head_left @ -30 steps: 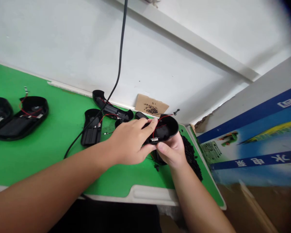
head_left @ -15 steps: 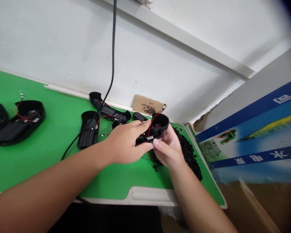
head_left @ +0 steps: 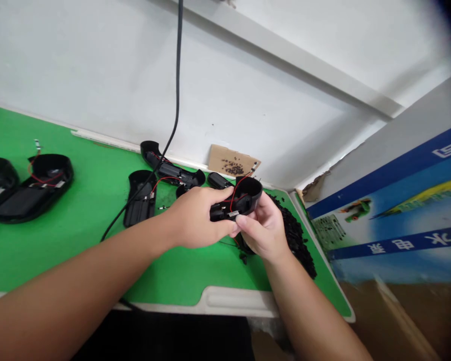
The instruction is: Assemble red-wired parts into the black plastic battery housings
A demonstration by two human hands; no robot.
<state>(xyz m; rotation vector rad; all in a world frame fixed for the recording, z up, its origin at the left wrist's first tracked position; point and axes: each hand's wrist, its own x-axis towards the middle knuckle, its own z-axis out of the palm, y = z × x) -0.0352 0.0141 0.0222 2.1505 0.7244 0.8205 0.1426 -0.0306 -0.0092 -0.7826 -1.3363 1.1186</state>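
Over a green table [head_left: 169, 276] by a wall [head_left: 97, 75], both grips [head_left: 197, 218] [head_left: 265, 230] clasp one black housing [head_left: 244, 203].

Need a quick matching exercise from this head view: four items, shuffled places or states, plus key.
1. Brown rectangular cardboard piece
2. Long flexible black cable
3. Heap of small black pieces
4. Left hand

A. Gripping a black plastic housing with red wires
B. On the green tabletop's right end
C. Bearing scattered dark bits
D. Hanging before the white wall

Pairs: 1-C, 2-D, 3-B, 4-A
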